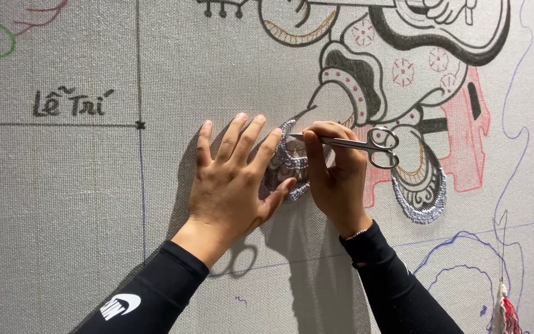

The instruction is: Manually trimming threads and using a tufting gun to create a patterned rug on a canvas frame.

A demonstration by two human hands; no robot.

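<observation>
Grey cloth (63, 216) hangs flat, drawn design at 1 o'clock; looks taut yet yielding, best braced flat-palmed.
Left hand (233, 176) pressed on cloth, fingers spread.
Right hand (335, 176) pinches scissors (356, 144) mid-shaft, blades shut, tips at 9 o'clock.
Scissors look stiff, light, slippery steel.
Grey yarn patch (287, 164) between hands, soft, snag-prone.

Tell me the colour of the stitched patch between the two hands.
Silvery grey, with a looped, scalloped texture; the stitched patch shows best in the head view, beside the scissors.
</observation>
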